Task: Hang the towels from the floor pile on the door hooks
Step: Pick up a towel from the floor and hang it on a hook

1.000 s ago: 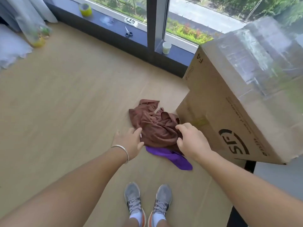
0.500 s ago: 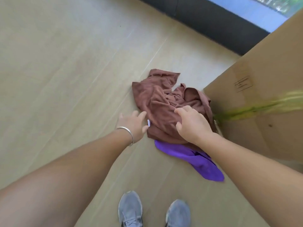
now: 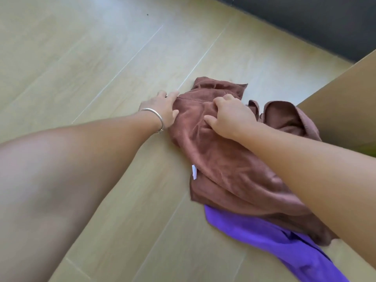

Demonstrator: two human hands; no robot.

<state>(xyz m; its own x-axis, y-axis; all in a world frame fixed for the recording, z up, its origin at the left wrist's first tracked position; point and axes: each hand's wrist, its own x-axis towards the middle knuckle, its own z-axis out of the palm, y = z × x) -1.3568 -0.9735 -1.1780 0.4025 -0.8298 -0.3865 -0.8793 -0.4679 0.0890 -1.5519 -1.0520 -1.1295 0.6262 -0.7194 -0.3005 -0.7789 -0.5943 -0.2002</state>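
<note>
Head view: both hands' grip pinches brown towel edge.

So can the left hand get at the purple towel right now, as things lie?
Partly, probably. The purple towel lies mostly under the brown towel, but its near edge sticks out bare on the floor. The left hand is up at the brown towel's far edge.

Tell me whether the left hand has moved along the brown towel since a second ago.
Yes. The left hand went from the brown towel's near edge by the purple towel to its far corner, which it now grips.
</note>
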